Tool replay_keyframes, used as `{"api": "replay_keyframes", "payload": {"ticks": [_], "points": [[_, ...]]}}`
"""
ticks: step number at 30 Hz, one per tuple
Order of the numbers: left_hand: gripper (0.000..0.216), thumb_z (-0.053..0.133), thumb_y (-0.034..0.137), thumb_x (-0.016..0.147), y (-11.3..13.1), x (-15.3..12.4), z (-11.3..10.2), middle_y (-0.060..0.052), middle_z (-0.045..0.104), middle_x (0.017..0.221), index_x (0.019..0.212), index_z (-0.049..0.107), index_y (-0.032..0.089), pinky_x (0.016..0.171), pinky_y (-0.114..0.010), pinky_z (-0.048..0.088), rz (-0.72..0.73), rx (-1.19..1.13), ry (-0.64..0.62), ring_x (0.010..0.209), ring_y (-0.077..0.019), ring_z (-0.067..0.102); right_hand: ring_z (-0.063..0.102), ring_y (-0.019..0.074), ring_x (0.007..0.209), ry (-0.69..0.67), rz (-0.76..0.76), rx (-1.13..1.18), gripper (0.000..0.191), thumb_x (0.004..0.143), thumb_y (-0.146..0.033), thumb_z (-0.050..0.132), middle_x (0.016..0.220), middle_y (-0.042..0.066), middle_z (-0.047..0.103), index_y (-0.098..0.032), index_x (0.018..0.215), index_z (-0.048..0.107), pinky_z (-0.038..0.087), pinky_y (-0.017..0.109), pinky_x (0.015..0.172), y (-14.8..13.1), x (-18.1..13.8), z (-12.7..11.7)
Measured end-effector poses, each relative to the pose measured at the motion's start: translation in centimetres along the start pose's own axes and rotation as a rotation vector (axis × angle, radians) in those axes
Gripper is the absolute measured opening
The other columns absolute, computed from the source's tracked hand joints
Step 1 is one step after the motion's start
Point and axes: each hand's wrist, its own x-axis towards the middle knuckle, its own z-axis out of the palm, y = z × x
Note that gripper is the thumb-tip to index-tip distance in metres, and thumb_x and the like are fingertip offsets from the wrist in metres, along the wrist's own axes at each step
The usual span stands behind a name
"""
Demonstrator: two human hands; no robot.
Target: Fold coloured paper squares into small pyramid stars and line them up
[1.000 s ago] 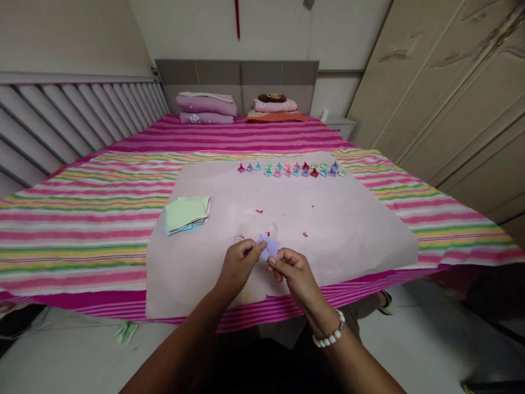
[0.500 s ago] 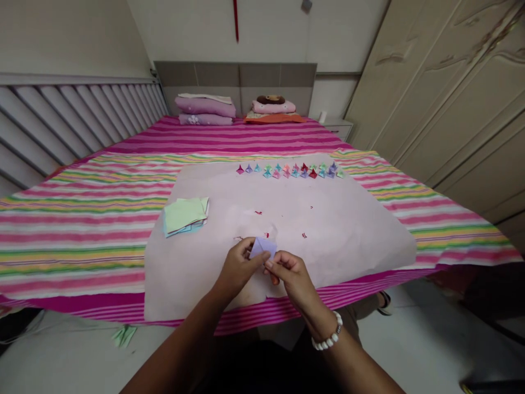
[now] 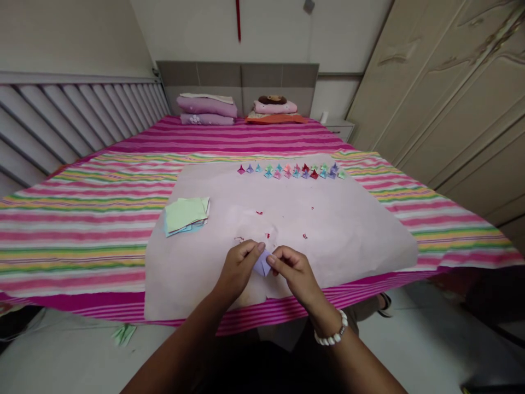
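My left hand [image 3: 238,268] and my right hand [image 3: 292,269] meet over the near part of a pale pink paper sheet [image 3: 348,230] spread on the bed. Both pinch a small folded piece of lavender paper [image 3: 262,264] between thumbs and fingertips. Most of the piece is hidden by my fingers. A white bead bracelet [image 3: 331,335] sits on my right wrist.
A row of several small folded paper shapes [image 3: 289,171] in many colours lies at the sheet's far edge. A stack of light green and blue paper squares [image 3: 185,214] lies to the left. Tiny red scraps [image 3: 305,236] dot the sheet. The striped bedspread [image 3: 82,219], pillows [image 3: 207,108] and a wardrobe [image 3: 451,98] surround it.
The lavender paper has been folded down smaller and now sits lower between my fingertips. My hands have closed in together on it.
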Motion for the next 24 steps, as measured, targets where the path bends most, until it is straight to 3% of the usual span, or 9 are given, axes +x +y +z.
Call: {"api": "replay_keyframes", "payload": {"ticks": [4,7,9,11,15,18,24], "points": [[0.039,0.051,0.047,0.086,0.2,0.1,0.0,0.001,0.052,0.061,0.063,0.057,0.016,0.059,-0.026,0.038,-0.065,-0.033,-0.015,0.061,-0.0127,0.048,0.050,0.0126,0.057,0.000,0.007,0.038,0.027,0.078,-0.040,0.068,0.056,-0.002,0.057,-0.018,0.063,0.062,0.038,0.026,0.060,0.1,0.0,-0.1],[0.028,0.062,0.042,0.078,0.3,0.1,-0.1,-0.003,0.064,0.084,0.091,0.063,0.016,0.069,-0.028,0.045,-0.070,-0.124,0.016,0.074,-0.0151,0.059,0.051,0.0120,0.055,0.078,0.011,0.073,0.026,0.079,-0.037,0.069,0.054,-0.003,0.057,-0.019,0.063,0.062,0.039,0.026,0.060,0.5,-0.1,-0.4],[0.042,0.071,0.035,0.071,0.1,0.0,-0.1,-0.004,0.065,0.097,0.106,0.056,0.019,0.074,-0.030,0.048,-0.078,-0.210,0.028,0.078,-0.0151,0.063,0.051,0.0117,0.054,0.130,0.007,0.097,0.024,0.079,-0.036,0.070,0.054,-0.003,0.058,-0.019,0.064,0.063,0.040,0.026,0.060,0.7,-0.1,-0.6],[0.044,0.075,0.030,0.068,-0.2,-0.1,-0.2,-0.003,0.065,0.096,0.104,0.052,0.020,0.074,-0.030,0.050,-0.086,-0.269,0.017,0.077,-0.0144,0.065,0.053,0.0118,0.053,0.161,0.011,0.124,0.021,0.077,-0.036,0.072,0.054,-0.002,0.060,-0.019,0.067,0.064,0.041,0.026,0.058,0.9,0.0,-0.7],[0.026,0.073,0.026,0.072,-0.8,-0.5,-0.4,-0.001,0.066,0.086,0.086,0.052,0.018,0.074,-0.026,0.050,-0.069,-0.305,-0.029,0.077,-0.0130,0.066,0.056,0.0117,0.049,0.199,0.016,0.200,0.021,0.071,-0.035,0.077,0.054,-0.003,0.062,-0.019,0.074,0.064,0.044,0.025,0.054,0.8,0.1,-0.3],[0.023,0.073,0.025,0.073,-1.0,-0.6,-0.6,0.001,0.065,0.082,0.083,0.054,0.017,0.071,-0.024,0.049,-0.078,-0.323,-0.046,0.075,-0.0115,0.066,0.058,0.0096,0.047,0.221,-0.006,0.259,0.026,0.066,-0.030,0.081,0.063,-0.005,0.063,-0.020,0.085,0.066,0.045,0.023,0.050,0.6,0.3,-0.1],[0.021,0.073,0.027,0.071,-0.8,-0.4,-0.9,0.000,0.066,0.079,0.081,0.059,0.016,0.065,-0.024,0.052,-0.127,-0.308,-0.098,0.070,-0.0113,0.063,0.060,0.0112,0.046,0.131,-0.002,0.203,0.023,0.069,-0.029,0.079,0.053,-0.004,0.064,-0.019,0.087,0.067,0.047,0.024,0.053,0.5,0.2,-0.3]]}}
